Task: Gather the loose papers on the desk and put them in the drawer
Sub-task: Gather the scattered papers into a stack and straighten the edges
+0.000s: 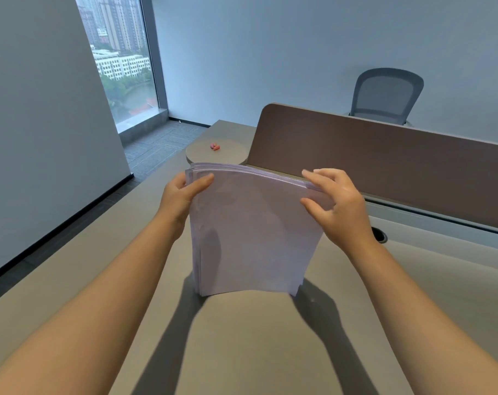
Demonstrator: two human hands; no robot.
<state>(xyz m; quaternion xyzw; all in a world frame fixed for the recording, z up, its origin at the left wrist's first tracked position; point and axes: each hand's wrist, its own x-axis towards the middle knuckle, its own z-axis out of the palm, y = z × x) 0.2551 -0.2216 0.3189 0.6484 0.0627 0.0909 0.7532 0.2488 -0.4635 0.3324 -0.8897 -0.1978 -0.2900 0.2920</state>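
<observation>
A thick stack of white papers (250,232) stands on its lower edge on the beige desk (256,346), leaning back with its top edge curled away from me. My left hand (182,195) grips the stack's upper left corner, thumb on the front sheet. At the upper right corner my right hand (336,203) holds the papers, with its thumb on the front and its fingers spread over the top edge. No drawer is in view.
A brown divider panel (384,163) runs along the desk's far side, with a grey mesh chair (384,95) behind it. A round desk end (216,155) carries a small pink object (215,147). A cable hole (380,234) lies right of my wrist. Window and floor are at left.
</observation>
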